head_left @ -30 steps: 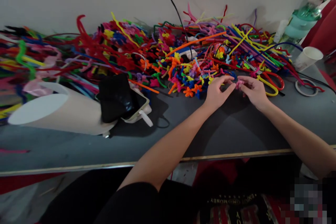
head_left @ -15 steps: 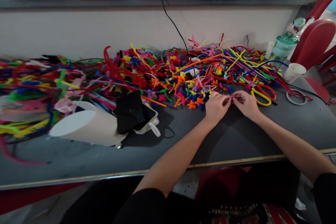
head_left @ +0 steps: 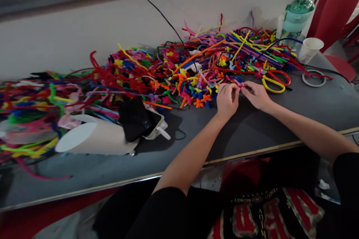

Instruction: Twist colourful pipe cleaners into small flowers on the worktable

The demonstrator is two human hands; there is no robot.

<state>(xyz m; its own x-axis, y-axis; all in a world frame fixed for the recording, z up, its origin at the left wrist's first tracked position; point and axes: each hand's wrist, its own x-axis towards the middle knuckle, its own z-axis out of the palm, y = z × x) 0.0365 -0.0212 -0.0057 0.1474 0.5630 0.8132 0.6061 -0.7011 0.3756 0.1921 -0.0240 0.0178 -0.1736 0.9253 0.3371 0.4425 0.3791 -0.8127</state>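
Between my hands is a small pink pipe-cleaner piece [head_left: 240, 84], held at the fingertips. My left hand [head_left: 227, 99] pinches it from the left, fingers curled together. From the right, my right hand [head_left: 256, 95] grips it between thumb and fingers. Both hands are just above the grey table, in front of a heap of colourful pipe cleaners [head_left: 207, 78]. Orange flower shapes [head_left: 199, 102] lie left of my left hand. Scissors with red and yellow handles [head_left: 276, 81] rest right beside my right hand.
A black phone [head_left: 137, 119] leans on a white stand [head_left: 98, 136] at the left. A paper cup [head_left: 310, 49], a grey ring [head_left: 314, 78] and a green bottle [head_left: 297, 16] are at the right. A black cable hangs over the heap.
The view has tilted and shifted. My hands have drawn slightly apart at the wrists, and more of the pink piece shows between the fingertips.
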